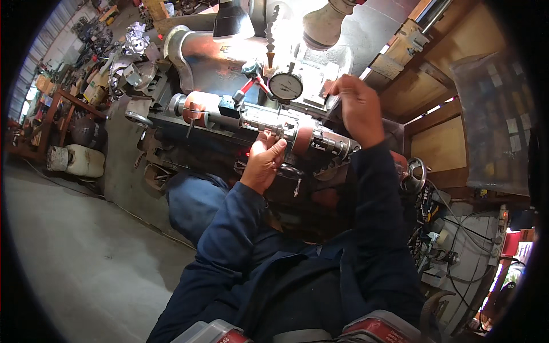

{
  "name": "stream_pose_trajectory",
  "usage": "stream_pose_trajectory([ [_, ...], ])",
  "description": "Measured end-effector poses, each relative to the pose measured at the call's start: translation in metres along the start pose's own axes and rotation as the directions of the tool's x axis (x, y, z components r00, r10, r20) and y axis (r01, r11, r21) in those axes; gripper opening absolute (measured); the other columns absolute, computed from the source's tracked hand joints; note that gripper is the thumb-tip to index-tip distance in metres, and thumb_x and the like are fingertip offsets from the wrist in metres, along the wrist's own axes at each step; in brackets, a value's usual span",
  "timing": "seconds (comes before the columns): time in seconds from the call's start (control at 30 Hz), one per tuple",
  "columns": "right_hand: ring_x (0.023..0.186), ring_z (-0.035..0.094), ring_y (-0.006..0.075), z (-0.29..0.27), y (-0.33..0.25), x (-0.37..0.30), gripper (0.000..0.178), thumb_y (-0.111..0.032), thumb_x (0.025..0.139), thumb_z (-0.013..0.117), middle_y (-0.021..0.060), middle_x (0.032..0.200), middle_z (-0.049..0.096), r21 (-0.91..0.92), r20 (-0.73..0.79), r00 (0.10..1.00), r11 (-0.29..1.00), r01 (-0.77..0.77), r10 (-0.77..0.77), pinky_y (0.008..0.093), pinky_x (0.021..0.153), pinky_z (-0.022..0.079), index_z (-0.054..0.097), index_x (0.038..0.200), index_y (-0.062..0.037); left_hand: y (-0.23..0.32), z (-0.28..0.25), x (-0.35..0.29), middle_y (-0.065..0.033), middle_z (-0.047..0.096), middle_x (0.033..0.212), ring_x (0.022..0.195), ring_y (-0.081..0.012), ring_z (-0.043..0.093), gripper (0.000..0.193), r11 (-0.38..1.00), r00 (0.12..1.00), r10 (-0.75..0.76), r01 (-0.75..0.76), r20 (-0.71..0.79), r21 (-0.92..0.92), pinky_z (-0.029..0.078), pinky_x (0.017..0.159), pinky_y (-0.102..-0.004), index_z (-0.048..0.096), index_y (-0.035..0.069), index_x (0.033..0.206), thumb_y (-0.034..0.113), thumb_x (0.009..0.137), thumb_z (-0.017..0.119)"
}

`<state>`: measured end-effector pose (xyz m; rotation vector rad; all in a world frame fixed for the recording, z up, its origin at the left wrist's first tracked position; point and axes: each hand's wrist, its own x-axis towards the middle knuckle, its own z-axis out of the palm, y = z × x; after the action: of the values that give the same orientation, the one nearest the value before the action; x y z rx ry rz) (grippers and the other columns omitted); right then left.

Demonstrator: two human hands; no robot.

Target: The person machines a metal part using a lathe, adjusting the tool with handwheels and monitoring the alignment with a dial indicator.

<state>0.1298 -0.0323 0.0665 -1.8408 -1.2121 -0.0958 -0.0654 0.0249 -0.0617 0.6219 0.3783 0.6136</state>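
Note:
A shiny stepped metal shaft (pixel 260 120) lies across the machine in front of me, with collars along its length. My left hand (pixel 264 162) is closed on it from the near side, thumb on top, left of a reddish round machine part (pixel 305 136). A round dial gauge (pixel 286 86) stands just above the shaft, beside a jointed arm with red links (pixel 250 86). My right hand (pixel 359 107) is raised to the right of the gauge, fingers curled and pinched together near a bright metal block (pixel 315 94). What those fingers hold, if anything, I cannot make out.
Two lamps, one black (pixel 233 23) and one pale (pixel 326 26), hang over the machine. Handwheels sit at its left (pixel 139 118) and right (pixel 414 175). A wooden frame with plastic sheeting (pixel 494 126) stands at right. Metal parts clutter the far left, near a gas cylinder (pixel 84 160).

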Motion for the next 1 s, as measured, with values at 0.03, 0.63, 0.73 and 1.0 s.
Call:
stream_pose_trajectory([
  [0.03,0.063,0.058,0.0238,-0.006,0.004,-0.003,0.027,-0.02,0.095,0.054,0.0093,0.072,0.06,0.302,-0.065,0.997,0.952,0.047,-0.029,0.0365,0.057,0.044,0.061,0.076,-0.0025,-0.002,-0.002,0.001,0.0032,0.047,0.076,0.054,-0.0032,0.039,0.021,1.0,1.0,0.006,-0.006,-0.01,-0.001,0.029,0.045,-0.019,0.047,0.008,0.107,0.008,0.092,0.061],
  [0.63,0.094,0.063,0.0185,-0.202,0.202,-0.164,0.033,0.009,0.084,0.052,0.0069,0.103,0.066,-0.206,-0.119,0.926,0.904,-0.375,0.357,0.0288,0.083,0.049,0.067,0.109,-0.0058,-0.008,0.004,-0.005,0.0014,0.054,0.088,0.051,-0.0025,0.039,0.031,0.998,0.987,0.007,0.002,-0.16,0.06,0.031,0.044,-0.0168,0.05,0.005,0.109,0.024,0.091,0.066],
  [0.73,0.091,0.062,0.0171,-0.208,0.258,-0.176,0.022,-0.007,0.091,0.052,0.0086,0.101,0.066,0.157,-0.006,0.893,0.882,-0.445,0.451,0.0294,0.08,0.049,0.067,0.107,-0.004,-0.009,0.011,-0.008,0.0039,0.052,0.081,0.047,0.0002,0.038,0.044,0.999,0.955,0.036,-0.025,-0.296,0.042,0.028,0.04,-0.0163,0.05,0.003,0.11,0.032,0.086,0.072],
  [1.0,0.086,0.062,0.0159,-0.203,0.237,-0.199,0.032,-0.027,0.095,0.056,0.0076,0.09,0.068,0.053,0.203,0.833,0.843,-0.535,0.515,0.0315,0.077,0.05,0.066,0.104,0.0022,-0.009,0.017,-0.011,0.0036,0.051,0.081,0.045,-0.0002,0.036,0.047,0.999,0.944,0.036,-0.031,-0.328,0.02,0.028,0.039,-0.0167,0.049,0.003,0.11,0.035,0.085,0.072],
])
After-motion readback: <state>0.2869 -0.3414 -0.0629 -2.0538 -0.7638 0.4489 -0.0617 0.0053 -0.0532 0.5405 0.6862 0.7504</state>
